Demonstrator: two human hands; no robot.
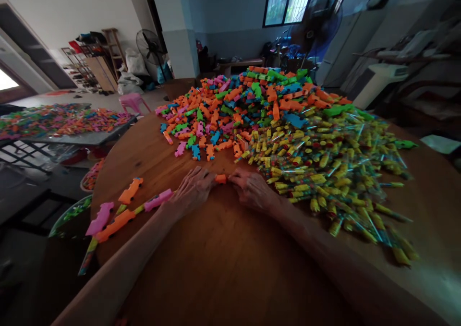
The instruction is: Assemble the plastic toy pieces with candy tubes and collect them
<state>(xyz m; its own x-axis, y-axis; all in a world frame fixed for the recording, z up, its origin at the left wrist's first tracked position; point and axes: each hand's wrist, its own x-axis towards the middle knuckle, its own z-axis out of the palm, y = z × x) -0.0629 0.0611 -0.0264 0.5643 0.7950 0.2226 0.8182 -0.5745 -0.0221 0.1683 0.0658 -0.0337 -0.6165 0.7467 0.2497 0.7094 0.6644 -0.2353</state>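
Note:
Over the middle of the round wooden table, a small orange piece shows between both hands. My left hand is closed on its left end. From the right, my right hand grips the other end with curled fingers. Beside my left forearm lie a pink toy car, two orange ones and another pink one, with yellow tubes among them. What lies under the fingers is hidden.
A heap of colourful plastic cars covers the table's far side. Yellow wrapped tubes are piled at the right. Another table with small toys stands at the left, near a pink stool and a fan.

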